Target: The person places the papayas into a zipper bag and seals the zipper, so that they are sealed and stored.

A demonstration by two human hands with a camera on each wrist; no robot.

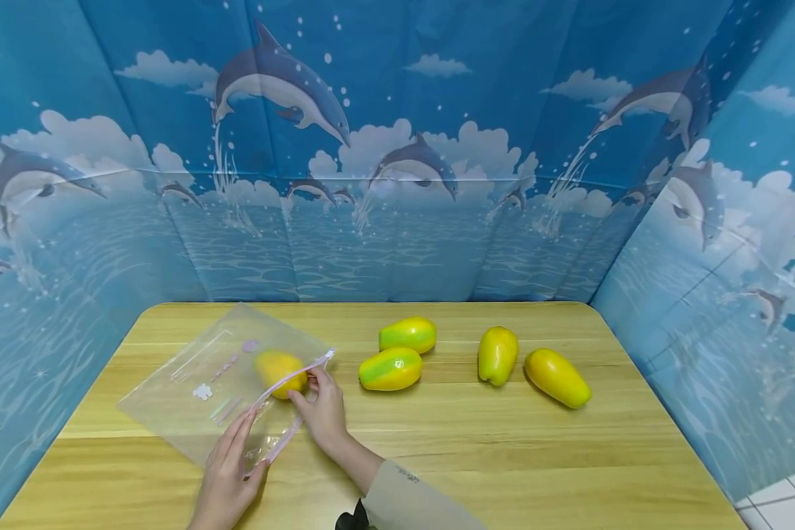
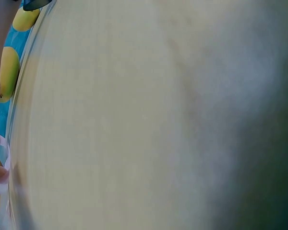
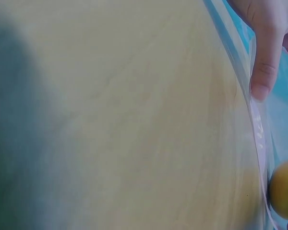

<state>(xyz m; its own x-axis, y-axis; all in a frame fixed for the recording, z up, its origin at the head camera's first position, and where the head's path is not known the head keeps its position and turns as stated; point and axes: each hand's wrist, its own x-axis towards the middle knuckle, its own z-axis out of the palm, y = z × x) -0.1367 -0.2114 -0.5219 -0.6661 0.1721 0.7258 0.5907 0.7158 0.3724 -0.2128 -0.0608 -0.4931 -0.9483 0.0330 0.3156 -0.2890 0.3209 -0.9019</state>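
A clear zip bag (image 1: 192, 390) with a pink zip strip and small printed marks lies flat, its mouth parted toward the hands. One yellow papaya (image 1: 274, 368) is mostly inside, one end at the mouth. My right hand (image 1: 324, 408) holds that end, thumb and fingertips at the zip strip. At the near corner of the mouth, my left hand (image 1: 228, 471) grips the bag's edge, fingers over the upper side and thumb lower. In the right wrist view, the left thumb (image 3: 266, 67) lies along the strip, above the bagged papaya (image 3: 285, 189).
Right of the bag, two yellow-green papayas (image 1: 391, 369) lie close together. Farther right are another papaya (image 1: 498, 356) and a yellower one (image 1: 558, 378). All lie on the wooden table (image 1: 503, 456). A blue dolphin-print curtain (image 1: 397, 243) surrounds its back and sides.
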